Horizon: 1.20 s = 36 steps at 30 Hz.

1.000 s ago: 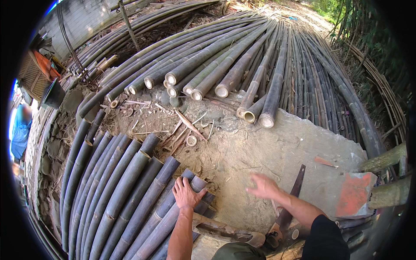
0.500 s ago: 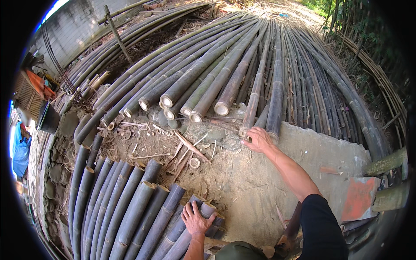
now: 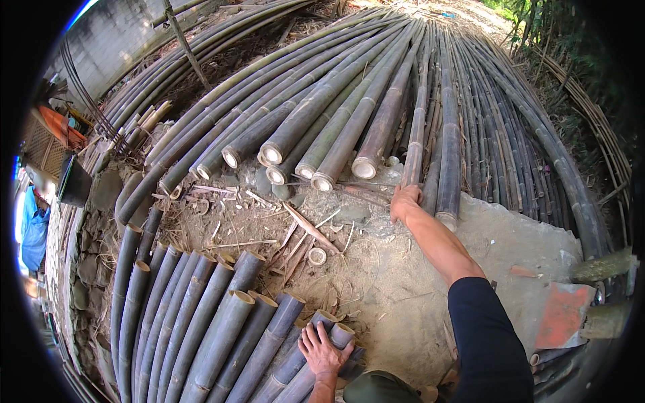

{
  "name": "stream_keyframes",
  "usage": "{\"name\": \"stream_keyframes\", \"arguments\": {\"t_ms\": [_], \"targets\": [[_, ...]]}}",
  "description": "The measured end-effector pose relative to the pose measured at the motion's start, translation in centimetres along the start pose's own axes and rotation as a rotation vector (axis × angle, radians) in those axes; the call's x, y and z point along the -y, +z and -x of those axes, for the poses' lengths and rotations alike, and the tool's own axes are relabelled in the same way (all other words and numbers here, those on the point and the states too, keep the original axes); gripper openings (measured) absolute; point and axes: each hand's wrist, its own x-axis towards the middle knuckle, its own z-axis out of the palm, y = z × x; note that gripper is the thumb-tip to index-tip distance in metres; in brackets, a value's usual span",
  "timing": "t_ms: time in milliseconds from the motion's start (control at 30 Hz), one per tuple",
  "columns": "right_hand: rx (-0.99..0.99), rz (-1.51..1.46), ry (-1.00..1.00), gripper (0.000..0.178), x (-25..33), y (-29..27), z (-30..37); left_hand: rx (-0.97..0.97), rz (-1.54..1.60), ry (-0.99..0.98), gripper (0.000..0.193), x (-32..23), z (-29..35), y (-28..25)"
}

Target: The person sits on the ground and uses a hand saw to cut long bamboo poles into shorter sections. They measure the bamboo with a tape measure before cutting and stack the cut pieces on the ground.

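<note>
My right hand [image 3: 406, 203] is closed over the near end of a long bamboo pole [image 3: 414, 151], which it hides. Right beside it lies the end of a thicker dark bamboo pole [image 3: 449, 174]. My left hand [image 3: 324, 349] rests with its fingers spread across the tops of shorter cut bamboo poles [image 3: 289, 359] at the lower middle. Those cut poles stand bunched together, their pale hollow ends facing up. Further long poles [image 3: 383, 127] fan away behind the right hand, some showing round whitish ends.
Bamboo splinters [image 3: 312, 228] and a cut ring [image 3: 317, 256] litter the dirt. A worn concrete slab [image 3: 510, 242] lies at right, with a red-painted piece [image 3: 563, 316] at its edge. Stones [image 3: 87, 265] border the left, below a dark bucket [image 3: 75, 181].
My right hand has moved from the open end of the long pole to close over it. My left hand stays on the cut poles. The whole view has shifted slightly.
</note>
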Motion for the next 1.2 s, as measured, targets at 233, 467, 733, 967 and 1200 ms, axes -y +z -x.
{"name": "stream_keyframes", "arguments": {"t_ms": [233, 467, 733, 967, 1200], "targets": [[-0.254, 0.045, 0.109, 0.034, 3.3, 3.4, -2.3, 0.055, 0.008, -0.039, 0.107, 0.5, -0.1, 0.1], [-0.404, -0.019, 0.058, 0.041, -1.0, 2.4, -0.2, 0.097, 0.051, -0.043, 0.107, -0.4, -0.3, 0.0], [-0.513, -0.469, -0.079, 0.072, -12.3, 0.0, 18.8, 0.075, 0.107, -0.063, 0.105, -0.1, 0.4, 0.0], [-0.425, -0.532, 0.061, 0.074, -17.3, 13.6, 40.8, 0.056, 0.126, -0.049, 0.107, -0.7, 1.3, 0.0], [-0.475, -0.909, 0.043, 0.082, -13.5, 26.7, 54.8, 0.089, 0.194, -0.013, 0.112, 2.1, 1.3, 0.1]]}}
